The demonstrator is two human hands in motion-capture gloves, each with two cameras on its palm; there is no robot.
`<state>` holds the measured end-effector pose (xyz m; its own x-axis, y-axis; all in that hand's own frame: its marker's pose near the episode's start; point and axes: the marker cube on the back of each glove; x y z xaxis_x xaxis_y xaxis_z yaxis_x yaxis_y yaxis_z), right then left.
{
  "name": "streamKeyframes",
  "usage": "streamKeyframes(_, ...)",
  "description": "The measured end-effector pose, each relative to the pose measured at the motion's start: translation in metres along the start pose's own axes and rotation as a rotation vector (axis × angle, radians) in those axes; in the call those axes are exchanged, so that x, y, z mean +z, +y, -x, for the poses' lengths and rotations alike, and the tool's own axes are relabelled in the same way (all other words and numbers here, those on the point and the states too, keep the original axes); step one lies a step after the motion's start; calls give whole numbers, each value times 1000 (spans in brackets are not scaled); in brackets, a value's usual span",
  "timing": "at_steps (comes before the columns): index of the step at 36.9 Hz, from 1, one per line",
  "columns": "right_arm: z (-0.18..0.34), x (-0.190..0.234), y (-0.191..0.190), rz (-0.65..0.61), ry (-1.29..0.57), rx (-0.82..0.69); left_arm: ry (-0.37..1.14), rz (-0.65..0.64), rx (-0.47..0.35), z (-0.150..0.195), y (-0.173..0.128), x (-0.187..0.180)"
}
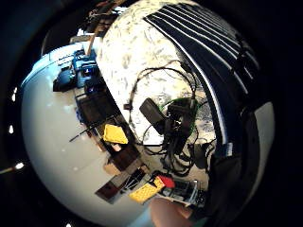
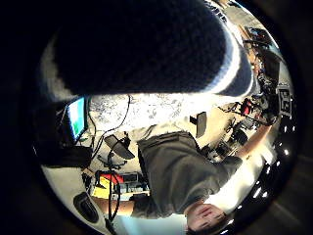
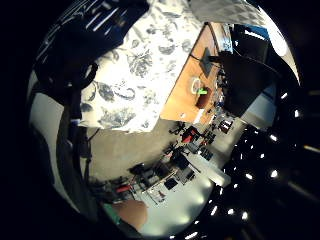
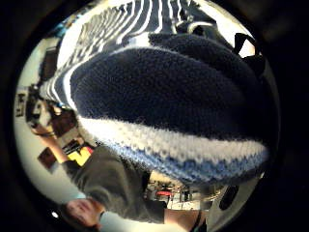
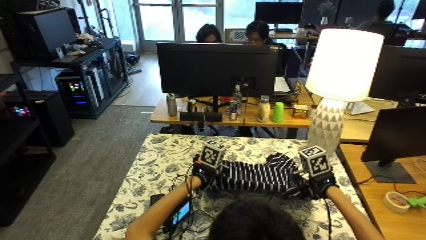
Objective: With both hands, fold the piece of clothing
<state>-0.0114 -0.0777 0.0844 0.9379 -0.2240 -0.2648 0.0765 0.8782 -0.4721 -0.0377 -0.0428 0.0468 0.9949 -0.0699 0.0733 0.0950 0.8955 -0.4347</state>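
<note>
Looking down from the outside view, I see the striped sweater [image 5: 256, 176], dark with thin white stripes, bunched across the middle of the flower-patterned tablecloth [image 5: 150, 170]. My left hand [image 5: 203, 173] is at the sweater's left end and my right hand [image 5: 321, 184] at its right end, both touching the knit; whether the fingers are clenched or released I cannot tell from here. A white lamp [image 5: 338, 80] stands at the table's far right corner, and a small screen device [image 5: 178, 212] lies near my left forearm. In the left little finger side palm view, the striped knit [image 1: 213, 61] lies on the patterned cloth [image 1: 137, 52], beside a tangle of black cables [image 1: 175, 127]. In the left thumb side palm view, a thick fold of knit [image 2: 146, 44] fills the area close to the palm. In the right little finger side palm view, the tablecloth [image 3: 140, 75] reaches to a wooden desk [image 3: 187, 90]. In the right thumb side palm view, a bulging fold of knit with a white and blue band [image 4: 178, 145] sits against the palm.
</note>
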Motion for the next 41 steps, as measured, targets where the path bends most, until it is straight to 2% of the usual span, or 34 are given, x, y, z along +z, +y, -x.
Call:
streamKeyframes(3, -16, -35, -15, -89, -2, 75, 49, 153, -172, 15, -2, -28)
streamKeyframes(4, -21, -45, -23, -121, -7, 98, 65, 147, -191, 20, -11, -38)
streamKeyframes(6, -29, -60, -46, -173, -19, 133, 84, 28, -151, 26, -37, -59)
streamKeyframes(8, -35, -70, -71, -198, -19, 157, 89, -39, -148, 27, -48, -77)
streamKeyframes(11, -32, -80, -91, -214, 3, 181, 97, -12, -219, 30, -62, -89)
streamKeyframes(15, -23, -84, -108, -244, -1, 202, 107, -1, -287, 39, -113, -83)
streamKeyframes(20, -25, -64, -157, -325, -67, 268, 161, 62, -280, 49, -164, -61)
streamKeyframes(22, -30, -63, -180, -464, -103, 320, 187, 57, -279, 54, -182, -52)
streamKeyframes(25, -49, -76, -211, -798, -109, 428, 198, 11, -304, 61, -197, -49)
streamKeyframes(27, -63, -76, -209, -872, -118, 525, 190, -24, -330, 67, -199, -52)
streamKeyframes(31, -82, -72, -182, -835, -214, 640, 170, -89, -368, 77, -188, -67)
streamKeyframes(34, -89, -67, -154, -713, -233, 696, 159, -159, -368, 77, -171, -80)
streamKeyframes(37, -86, -60, -124, -540, -259, 717, 168, -216, -312, 67, -155, -87)
streamKeyframes(41, -68, -48, -107, -423, -449, 681, 223, -171, -212, 35, -129, -72)
